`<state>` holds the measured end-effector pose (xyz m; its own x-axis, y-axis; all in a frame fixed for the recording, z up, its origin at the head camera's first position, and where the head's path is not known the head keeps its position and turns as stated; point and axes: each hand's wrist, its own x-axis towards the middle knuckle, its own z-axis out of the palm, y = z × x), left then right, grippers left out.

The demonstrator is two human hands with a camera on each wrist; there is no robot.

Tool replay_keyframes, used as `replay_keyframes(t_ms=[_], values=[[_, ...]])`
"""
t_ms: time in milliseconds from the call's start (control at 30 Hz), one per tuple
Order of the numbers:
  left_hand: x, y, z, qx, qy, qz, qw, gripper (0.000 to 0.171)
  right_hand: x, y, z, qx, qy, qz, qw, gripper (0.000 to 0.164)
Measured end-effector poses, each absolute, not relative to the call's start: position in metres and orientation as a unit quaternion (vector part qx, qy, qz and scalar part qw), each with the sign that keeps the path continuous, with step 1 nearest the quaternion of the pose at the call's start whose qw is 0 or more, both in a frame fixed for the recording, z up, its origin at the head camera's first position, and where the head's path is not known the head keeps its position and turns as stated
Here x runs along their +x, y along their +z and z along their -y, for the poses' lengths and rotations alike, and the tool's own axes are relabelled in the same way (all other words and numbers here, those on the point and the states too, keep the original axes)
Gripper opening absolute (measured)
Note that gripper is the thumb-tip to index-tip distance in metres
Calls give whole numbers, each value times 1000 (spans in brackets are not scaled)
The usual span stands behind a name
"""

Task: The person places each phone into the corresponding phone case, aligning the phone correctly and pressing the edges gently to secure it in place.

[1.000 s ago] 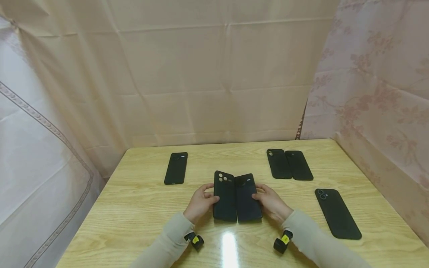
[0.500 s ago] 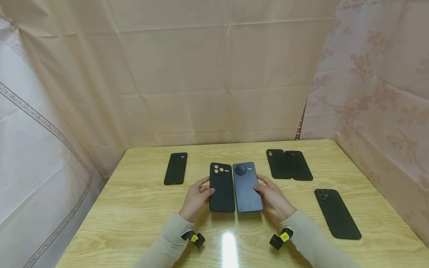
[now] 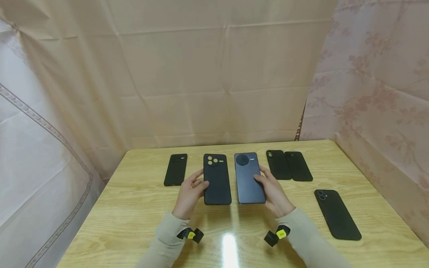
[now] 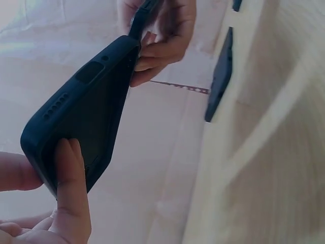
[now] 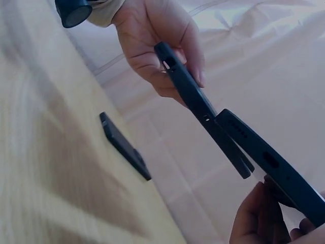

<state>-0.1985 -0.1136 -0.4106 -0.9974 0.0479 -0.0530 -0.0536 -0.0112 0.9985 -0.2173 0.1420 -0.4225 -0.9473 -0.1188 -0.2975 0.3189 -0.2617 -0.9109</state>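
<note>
A black phone case (image 3: 217,182) with camera cut-outs is raised off the table, its outer back toward the head camera. My left hand (image 3: 190,191) pinches the case's left edge, thumb on the back; in the left wrist view its fingers (image 4: 71,178) reach inside the hollow case. Beside it, a blue-grey phone (image 3: 248,182) with a round dark camera is gripped at its right edge by my right hand (image 3: 274,191). A narrow gap separates phone and case in the head view. The phone's bottom edge (image 5: 271,160), with port and speaker holes, shows in the right wrist view.
On the wooden table (image 3: 134,223) lie a black phone (image 3: 175,169) at the back left, a case (image 3: 279,164) beside a dark phone (image 3: 299,165) at the back right, and a black phone (image 3: 337,214) at the right. Curtains (image 3: 214,74) hang behind.
Both hands have lifted the case and phone upward. From angled together with touching edges, the two have swung to face the head camera and moved slightly apart.
</note>
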Motion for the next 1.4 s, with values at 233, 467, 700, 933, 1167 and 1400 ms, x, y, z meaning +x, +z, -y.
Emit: replay_keyframes(t_ms=[233,467,700,933,1167,1400], values=[[-200,-397,112,-1,729,-685,19,55,-215,-412,-138,53,-820,-548,159,52],[-200,-382,110,6,740,-672,13,54,-213,-403,-137,14,-846,-502,178,54],[-195,-375,102,22,758,-652,21,53,-208,-389,-133,-15,-870,-450,202,55],[-192,-373,92,38,770,-636,29,54,-205,-383,-130,-30,-888,-406,212,53],[-192,-370,83,62,782,-619,29,55,-202,-379,-128,-43,-895,-390,213,51],[-193,-369,77,66,780,-621,28,53,-199,-379,-123,-46,-892,-399,208,43]])
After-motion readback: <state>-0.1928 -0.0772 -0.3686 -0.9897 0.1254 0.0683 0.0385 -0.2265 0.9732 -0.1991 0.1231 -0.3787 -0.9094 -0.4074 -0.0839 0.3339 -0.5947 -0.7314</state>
